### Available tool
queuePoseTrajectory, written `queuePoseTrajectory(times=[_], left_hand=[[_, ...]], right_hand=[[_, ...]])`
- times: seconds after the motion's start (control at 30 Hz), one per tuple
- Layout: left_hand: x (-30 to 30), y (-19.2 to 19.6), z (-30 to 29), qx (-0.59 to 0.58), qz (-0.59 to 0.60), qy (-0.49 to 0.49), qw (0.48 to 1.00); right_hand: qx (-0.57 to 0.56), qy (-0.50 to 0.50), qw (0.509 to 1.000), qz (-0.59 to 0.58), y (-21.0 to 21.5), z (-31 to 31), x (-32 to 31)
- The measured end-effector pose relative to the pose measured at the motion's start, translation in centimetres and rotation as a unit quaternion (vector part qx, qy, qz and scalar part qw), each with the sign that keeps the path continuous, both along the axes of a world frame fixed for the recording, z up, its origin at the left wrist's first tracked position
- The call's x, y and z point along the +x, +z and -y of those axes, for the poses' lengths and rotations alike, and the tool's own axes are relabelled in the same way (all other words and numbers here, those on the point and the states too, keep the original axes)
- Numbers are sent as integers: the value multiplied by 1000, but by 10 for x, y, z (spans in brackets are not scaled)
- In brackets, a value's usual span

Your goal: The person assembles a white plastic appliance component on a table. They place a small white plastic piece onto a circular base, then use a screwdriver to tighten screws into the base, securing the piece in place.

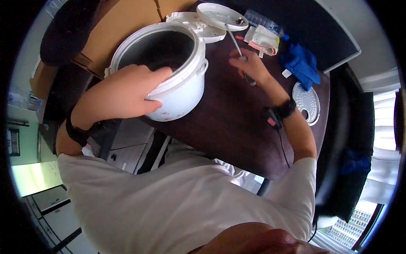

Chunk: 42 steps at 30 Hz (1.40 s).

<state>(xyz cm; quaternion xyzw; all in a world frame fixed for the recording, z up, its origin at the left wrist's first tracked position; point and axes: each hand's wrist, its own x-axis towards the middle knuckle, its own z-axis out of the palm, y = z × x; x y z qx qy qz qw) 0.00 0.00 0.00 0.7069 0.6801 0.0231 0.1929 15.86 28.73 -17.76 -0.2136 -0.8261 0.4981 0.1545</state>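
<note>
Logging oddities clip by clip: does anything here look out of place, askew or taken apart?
Yes. The white rice cooker sits tilted at the table edge, steadied by the left hand. A round perforated plate lies loose on the table's far right. The right hand holds a slim tool.

I see through one head-worn fisheye camera, looking steeply down past my chest onto the dark surface (228,122), close in. Straight edges bend toward the rim; there is no second view to share.
</note>
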Motion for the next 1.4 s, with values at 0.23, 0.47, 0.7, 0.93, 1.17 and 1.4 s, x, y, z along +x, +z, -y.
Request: queuePoseTrajectory(times=[0.23,0.47,0.7,0.93,1.17,1.4], left_hand=[[-2,-13,12,-26,-45,-48,998],[-27,-31,27,54,-29,5,998],[-26,-28,28,54,-19,15,998],[-22,-32,31,83,-22,34,996],[-21,-33,36,84,-64,50,993],[-19,-36,24,70,-54,69,994]], right_hand=[[174,1,985,4,21,-16,-69],[89,-10,994,65,24,-7,-79],[-16,-42,999,-8,61,-4,-81],[-91,-46,993,-64,104,18,-57],[22,-89,986,-138,140,27,2],[129,-216,966,-53,139,60,128]])
